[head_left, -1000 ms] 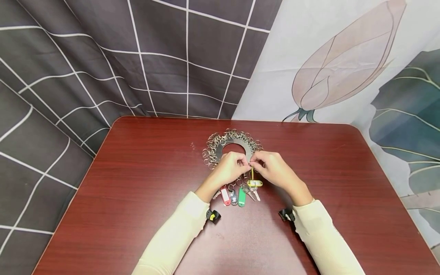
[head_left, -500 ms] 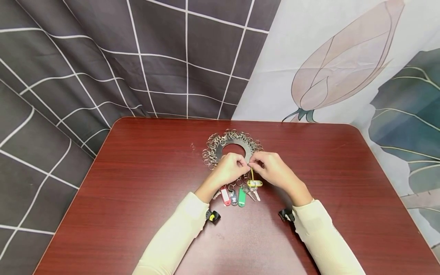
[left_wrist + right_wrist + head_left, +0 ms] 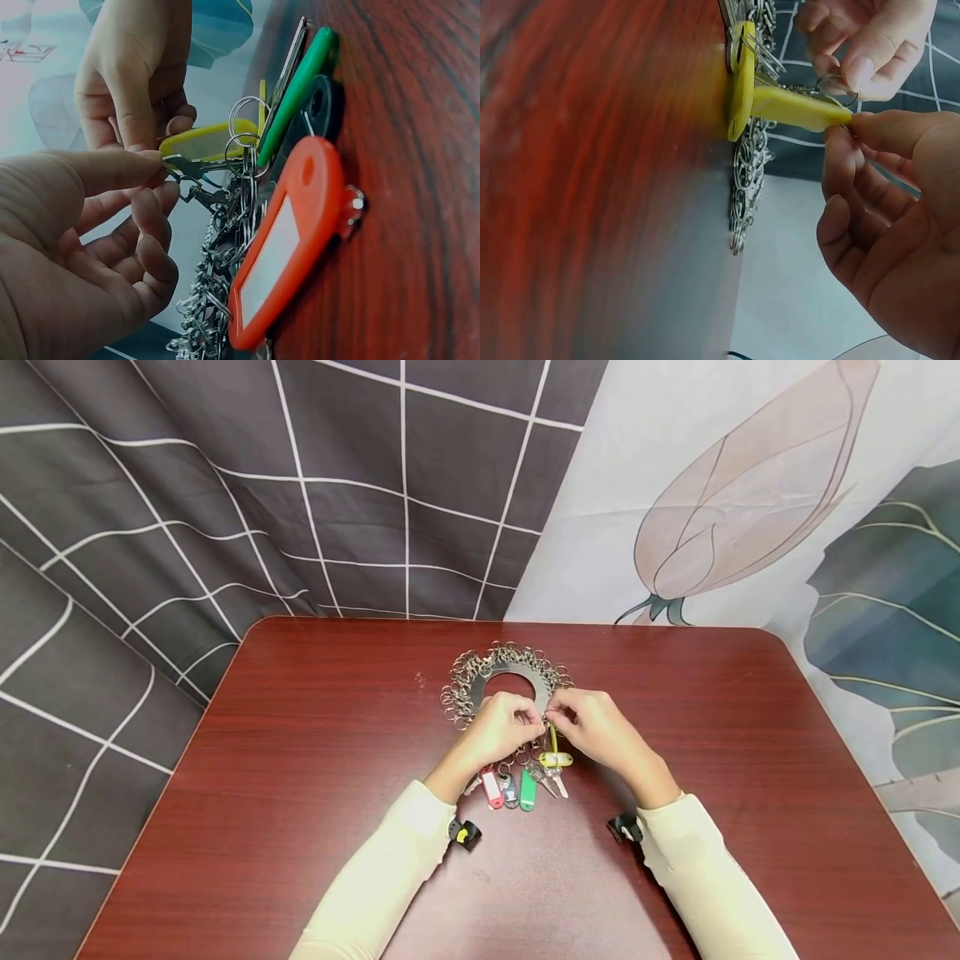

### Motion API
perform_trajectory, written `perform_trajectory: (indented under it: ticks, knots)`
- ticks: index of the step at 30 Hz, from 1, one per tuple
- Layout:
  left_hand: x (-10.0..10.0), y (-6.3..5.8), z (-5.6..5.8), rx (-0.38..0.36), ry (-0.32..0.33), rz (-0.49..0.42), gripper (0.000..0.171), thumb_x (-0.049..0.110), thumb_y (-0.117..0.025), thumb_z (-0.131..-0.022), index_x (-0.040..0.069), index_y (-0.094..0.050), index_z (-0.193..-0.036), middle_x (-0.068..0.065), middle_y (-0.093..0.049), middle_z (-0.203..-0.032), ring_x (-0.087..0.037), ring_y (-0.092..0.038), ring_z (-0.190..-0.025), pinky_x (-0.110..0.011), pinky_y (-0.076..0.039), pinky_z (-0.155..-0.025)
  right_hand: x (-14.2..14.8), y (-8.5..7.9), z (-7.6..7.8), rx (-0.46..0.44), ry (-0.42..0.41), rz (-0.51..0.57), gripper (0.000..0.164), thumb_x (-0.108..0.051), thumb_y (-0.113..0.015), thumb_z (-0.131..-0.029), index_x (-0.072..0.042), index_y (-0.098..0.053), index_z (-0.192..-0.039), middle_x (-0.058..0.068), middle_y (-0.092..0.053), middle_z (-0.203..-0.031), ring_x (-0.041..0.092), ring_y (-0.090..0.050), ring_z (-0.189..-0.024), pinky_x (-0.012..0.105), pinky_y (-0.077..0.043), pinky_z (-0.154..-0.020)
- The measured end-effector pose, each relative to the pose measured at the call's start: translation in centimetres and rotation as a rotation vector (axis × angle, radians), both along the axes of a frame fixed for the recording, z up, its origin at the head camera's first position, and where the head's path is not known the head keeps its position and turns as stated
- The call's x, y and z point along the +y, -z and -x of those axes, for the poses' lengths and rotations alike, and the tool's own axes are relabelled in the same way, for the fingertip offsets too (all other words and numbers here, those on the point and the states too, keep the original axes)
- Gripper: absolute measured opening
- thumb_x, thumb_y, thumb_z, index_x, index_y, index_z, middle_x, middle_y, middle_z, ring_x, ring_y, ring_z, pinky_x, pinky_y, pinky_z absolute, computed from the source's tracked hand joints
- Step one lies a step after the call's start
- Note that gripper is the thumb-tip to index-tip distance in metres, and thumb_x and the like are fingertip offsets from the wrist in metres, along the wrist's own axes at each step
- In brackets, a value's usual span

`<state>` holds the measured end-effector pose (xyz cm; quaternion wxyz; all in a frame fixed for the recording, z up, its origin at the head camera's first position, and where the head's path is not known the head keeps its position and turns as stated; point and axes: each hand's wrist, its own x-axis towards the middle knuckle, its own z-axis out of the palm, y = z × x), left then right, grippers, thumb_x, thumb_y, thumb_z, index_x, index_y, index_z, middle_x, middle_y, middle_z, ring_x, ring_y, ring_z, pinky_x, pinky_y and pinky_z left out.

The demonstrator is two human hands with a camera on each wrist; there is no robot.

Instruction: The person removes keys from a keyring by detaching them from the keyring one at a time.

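Above the front right of a ring-shaped grey plate (image 3: 534, 673) edged with metal rings, both hands meet in the head view. The left hand (image 3: 502, 727) pinches a small metal ring (image 3: 832, 78) between thumb and fingertips. With thumb and forefinger, the right hand (image 3: 596, 728) grips the end of a yellow key tag (image 3: 799, 109), raised off the table. Below it lies a second yellow key tag (image 3: 557, 760). Keys (image 3: 558, 783), a green key tag (image 3: 528, 790), a dark tag (image 3: 510, 793) and a red key tag (image 3: 281, 247) hang toward the person. Fingers partly hide the pinched ring.
The plate rests on a reddish-brown wooden table (image 3: 337, 760). Chained rings (image 3: 463, 685) crowd its outer edge. Behind the table hang a dark checked curtain (image 3: 450, 460) and a white cloth (image 3: 600, 485) with a leaf print. Each wrist wears a small camera.
The fingertips shift slightly at the meeting point, and the raised yellow key tag tilts a little. Otherwise hands and tags stay in place.
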<state>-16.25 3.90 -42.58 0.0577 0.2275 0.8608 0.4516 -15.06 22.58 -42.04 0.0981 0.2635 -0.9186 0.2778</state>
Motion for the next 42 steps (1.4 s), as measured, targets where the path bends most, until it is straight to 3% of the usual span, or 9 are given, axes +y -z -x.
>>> perform_trajectory:
  ticks: [5,14,25,33,42]
  knots:
    - [0.0,-0.2,-0.1,0.002,0.007,0.000,0.010,0.015,-0.076,-0.079,0.015,-0.071,-0.070,0.002,-0.066,-0.066,-0.006,-0.057,-0.058,-0.020,-0.048,-0.057,0.3,-0.3,0.0,-0.009,0.000,0.008,0.007,-0.010,-0.069,-0.087,-0.013,-0.066,-0.081,-0.003,-0.060,-0.068,0.013,-0.054,-0.059,0.031,-0.048,-0.054]
    - [0.4,-0.1,-0.2,-0.018,0.090,0.047,0.009,0.015,-0.075,-0.080,0.015,-0.071,-0.073,0.004,-0.065,-0.066,-0.005,-0.055,-0.057,-0.018,-0.046,-0.054,1.5,-1.3,0.0,-0.035,0.037,0.032,0.004,-0.011,-0.067,-0.089,-0.008,-0.069,-0.087,0.002,-0.069,-0.074,0.012,-0.059,-0.066,0.034,-0.052,-0.059]
    - [1.9,-1.1,0.3,0.127,0.211,0.312,0.018,0.016,-0.073,-0.082,0.018,-0.064,-0.066,0.007,-0.062,-0.069,-0.009,-0.056,-0.065,-0.024,-0.048,-0.063,3.3,-2.1,0.0,-0.032,0.088,0.044,0.004,-0.011,-0.068,-0.089,-0.010,-0.068,-0.085,0.000,-0.064,-0.071,0.017,-0.053,-0.059,0.033,-0.046,-0.054]
    - [2.9,-0.9,0.2,0.100,0.240,0.453,0.020,0.016,-0.072,-0.082,0.017,-0.061,-0.066,0.005,-0.060,-0.070,-0.011,-0.057,-0.068,-0.026,-0.048,-0.063,4.6,-2.6,0.3,0.009,0.140,0.062,0.003,-0.012,-0.069,-0.088,-0.011,-0.067,-0.087,-0.001,-0.065,-0.073,0.015,-0.053,-0.062,0.034,-0.046,-0.056]
    - [3.6,-0.7,0.1,0.111,0.241,0.515,0.019,0.010,-0.068,-0.081,0.017,-0.059,-0.066,0.004,-0.059,-0.072,-0.011,-0.056,-0.069,-0.026,-0.047,-0.059,5.6,-2.8,0.4,-0.003,0.236,0.092,0.004,-0.015,-0.067,-0.090,-0.010,-0.067,-0.090,0.000,-0.067,-0.073,0.014,-0.056,-0.063,0.033,-0.044,-0.055]
